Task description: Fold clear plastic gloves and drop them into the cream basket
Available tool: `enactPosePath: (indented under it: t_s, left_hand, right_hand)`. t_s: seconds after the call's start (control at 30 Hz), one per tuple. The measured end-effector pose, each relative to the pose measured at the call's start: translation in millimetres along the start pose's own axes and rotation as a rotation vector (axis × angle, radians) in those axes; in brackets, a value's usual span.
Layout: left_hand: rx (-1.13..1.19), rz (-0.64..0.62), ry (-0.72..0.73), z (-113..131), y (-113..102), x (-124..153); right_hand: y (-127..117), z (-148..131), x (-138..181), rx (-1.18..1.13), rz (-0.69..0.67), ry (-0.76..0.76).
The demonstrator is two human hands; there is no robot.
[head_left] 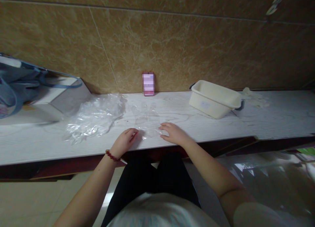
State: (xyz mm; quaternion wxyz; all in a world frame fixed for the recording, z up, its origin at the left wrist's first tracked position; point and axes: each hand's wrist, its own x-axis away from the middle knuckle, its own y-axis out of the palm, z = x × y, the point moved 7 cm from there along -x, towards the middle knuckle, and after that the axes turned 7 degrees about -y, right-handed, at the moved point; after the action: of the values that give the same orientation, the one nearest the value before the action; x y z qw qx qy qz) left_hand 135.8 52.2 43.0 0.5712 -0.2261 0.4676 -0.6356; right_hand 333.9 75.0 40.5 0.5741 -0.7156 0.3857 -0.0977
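Head view: the left hand (126, 141), below and to the left of the phone (148, 84), has its fingers drawn together and curled, their undersides turned from sight, so I cannot tell whether it pinches anything. The right hand (172, 134), below and to the right of the phone, is half open with a gap between thumb and fingers, its tips at the edge of a clear disposable plastic glove (147, 117). That glove lies flat just below the phone, finger ends toward it, so transparent that its outline fades into the wood-grain counter (172, 105). A red beaded bracelet (112, 155) circles the left wrist. Left of the phone sits a heap of crumpled clear plastic (95, 117), its separate pieces lost in glare; farther left, a blue bag (17, 85) on a white box (64, 97) is cut off by the frame. Right of the phone stands a cream plastic tub (209, 102), its label unreadable, partly hiding a whitish, glove-like item (257, 98). The phone's screen is pixelated
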Motion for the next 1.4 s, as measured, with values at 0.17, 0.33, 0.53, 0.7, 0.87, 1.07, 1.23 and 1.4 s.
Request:
enactPosePath:
  t_s: [0.17, 0.33, 0.53, 0.7, 0.87, 1.07, 1.23, 1.4]
  left_hand:
    - [0.088, -0.03, -0.089, -6.7, -10.8, 2.0]
    - [0.041, -0.003, 0.047, -8.3, -17.7, 6.7]
    - [0.029, 0.002, 0.058, -15.7, -9.0, 10.2]
    - [0.017, 0.051, -0.038, -21.8, -19.9, 12.2]
    - [-0.021, 0.167, -0.03, -0.9, -18.3, 20.7]
    - [-0.036, 0.156, -0.071, -1.2, 8.7, 5.2]
    - [0.073, 0.051, -0.17, -19.7, 0.2, -17.7]
    - [0.249, -0.017, -0.209, -24.1, -11.6, -40.6]
  right_hand:
    - [1.0, -1.4, -3.6, 0.018, 0.01, -0.026]
    - [7.1, -5.4, -9.4, 0.064, -0.002, -0.094]
    - [11.2, -14.0, -16.3, 0.071, 0.002, -0.16]
    - [1.6, -12.5, -21.6, -0.094, 0.105, -0.068]
    - [-1.3, -7.5, -26.7, -0.213, 0.155, 0.011]
    - [1.3, -1.2, -25.9, -0.271, 0.129, 0.055]
    - [0.0, 6.1, -26.2, -0.224, 0.045, 0.027]
    - [-3.6, 23.9, -38.4, -0.203, 0.074, 0.032]
